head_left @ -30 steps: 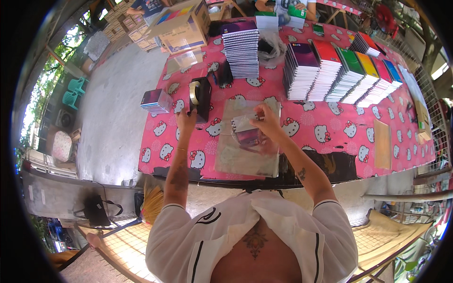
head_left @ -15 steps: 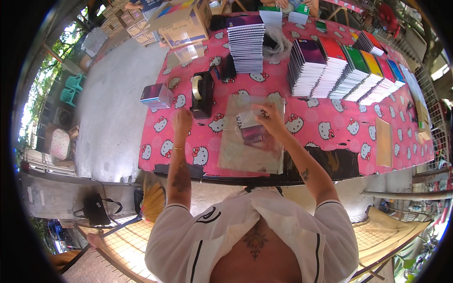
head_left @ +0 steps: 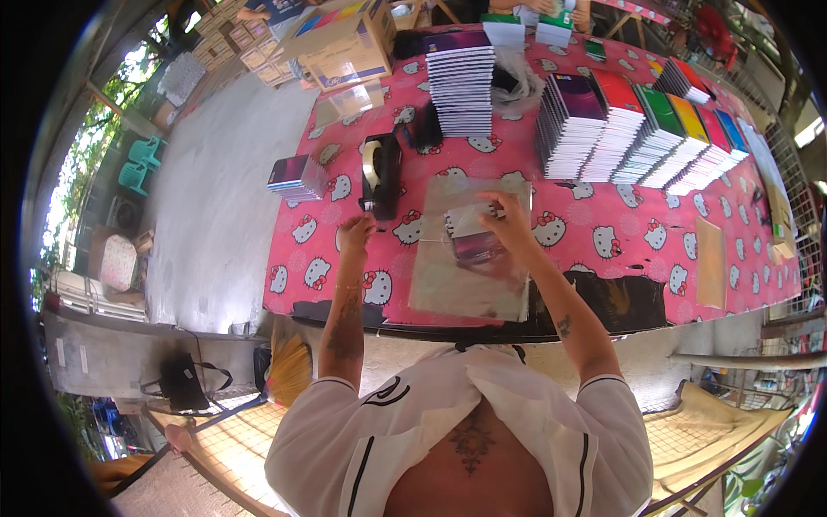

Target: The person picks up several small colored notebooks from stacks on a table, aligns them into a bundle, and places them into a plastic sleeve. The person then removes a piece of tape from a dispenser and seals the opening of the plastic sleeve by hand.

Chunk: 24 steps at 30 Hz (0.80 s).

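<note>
My left hand (head_left: 356, 233) is pinched at the front end of the black tape dispenser (head_left: 384, 177), which carries a roll of tape (head_left: 369, 165). Whatever lies between those fingertips is too small to make out. A small spiral notebook (head_left: 475, 246) with a purple and white cover lies in clear plastic (head_left: 469, 220) on a flat, dull beige board (head_left: 431, 289). My right hand (head_left: 510, 222) has its fingers bent and closed on the plastic at the notebook's upper right.
A tall stack of spiral notebooks (head_left: 460, 90) stands beyond the board. Stacks of coloured notebooks (head_left: 594, 129) fill the right back. A small notebook pile (head_left: 297, 178) sits at the left edge, a cardboard box (head_left: 345, 52) behind it. Another person's hands (head_left: 551, 7) hold notebooks across the table.
My left hand has come in to the front end of the tape dispenser, its fingers pinching there. My right hand stays at the plastic-covered notebook. The whole view has shifted slightly.
</note>
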### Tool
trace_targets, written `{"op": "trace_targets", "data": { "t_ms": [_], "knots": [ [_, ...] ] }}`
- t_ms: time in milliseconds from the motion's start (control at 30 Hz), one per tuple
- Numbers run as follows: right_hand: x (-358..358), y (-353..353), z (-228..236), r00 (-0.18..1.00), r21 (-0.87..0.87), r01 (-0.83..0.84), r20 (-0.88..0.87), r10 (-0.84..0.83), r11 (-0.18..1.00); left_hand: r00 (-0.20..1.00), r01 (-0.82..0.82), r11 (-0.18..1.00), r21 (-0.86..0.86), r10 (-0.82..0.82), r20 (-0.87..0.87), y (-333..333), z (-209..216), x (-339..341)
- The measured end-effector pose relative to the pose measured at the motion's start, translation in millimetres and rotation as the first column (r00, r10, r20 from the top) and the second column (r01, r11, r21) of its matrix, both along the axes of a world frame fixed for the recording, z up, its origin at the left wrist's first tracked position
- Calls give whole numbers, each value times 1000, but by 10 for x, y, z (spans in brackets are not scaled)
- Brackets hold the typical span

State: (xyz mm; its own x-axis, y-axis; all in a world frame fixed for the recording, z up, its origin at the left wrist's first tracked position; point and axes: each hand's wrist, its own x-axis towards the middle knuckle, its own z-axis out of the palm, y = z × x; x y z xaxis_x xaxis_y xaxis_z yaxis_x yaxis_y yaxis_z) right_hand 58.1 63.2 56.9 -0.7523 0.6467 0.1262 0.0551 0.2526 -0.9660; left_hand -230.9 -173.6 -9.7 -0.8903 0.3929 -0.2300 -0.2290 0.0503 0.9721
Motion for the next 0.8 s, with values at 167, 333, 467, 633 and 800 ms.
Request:
{"op": "trace_targets", "data": {
  "t_ms": [167,333,467,633,800],
  "knots": [
    [105,91,-73,999,74,32,37,-34,997,551,-236,515,-824,-627,-550,149,896,-28],
    [72,51,-63,999,-11,34,-5,-34,999,123,660,445,-606,-859,-497,981,1846,907],
    [92,35,4,999,-53,44,-20,-46,998,-368,414,108,-904,-888,-275,1769,1946,1173],
    [116,133,-106,995,-185,2,-101,-21,983,-362,460,-209,-863,-931,33,2298,1506,764],
    [60,6,-142,985,-337,-4,-164,-54,942,178,952,145,-268,-978,104,1782,541,541]
  ]
}}
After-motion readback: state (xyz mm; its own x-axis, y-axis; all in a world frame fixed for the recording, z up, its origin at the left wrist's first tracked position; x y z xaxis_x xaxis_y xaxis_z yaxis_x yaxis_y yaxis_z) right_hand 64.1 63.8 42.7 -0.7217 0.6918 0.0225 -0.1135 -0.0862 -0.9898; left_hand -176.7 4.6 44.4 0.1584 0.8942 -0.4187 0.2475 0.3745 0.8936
